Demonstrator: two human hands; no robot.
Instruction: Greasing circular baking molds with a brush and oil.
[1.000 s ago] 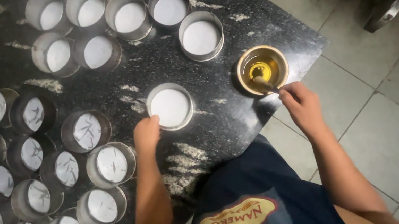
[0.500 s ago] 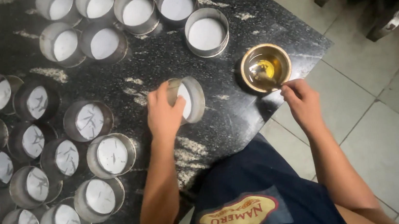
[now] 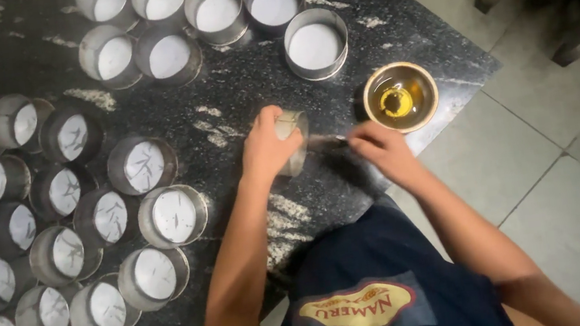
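Lifted off the counter (image 3: 392,27) and tipped sideways since before, the tin (image 3: 293,144) is now gripped tight in the left hand (image 3: 266,151). A brush (image 3: 329,142), pinched by the right hand (image 3: 379,150), is best wiped gently inside, with the oil bowl (image 3: 400,97) kept just beyond the grip.

The worktop (image 3: 237,110) was black stone flecked with pale streaks. The round tins (image 3: 173,216) were dull silver with white paper liners, and the small bowl (image 3: 400,97) held amber-yellow oil. The floor tiles (image 3: 576,206) were pale grey.
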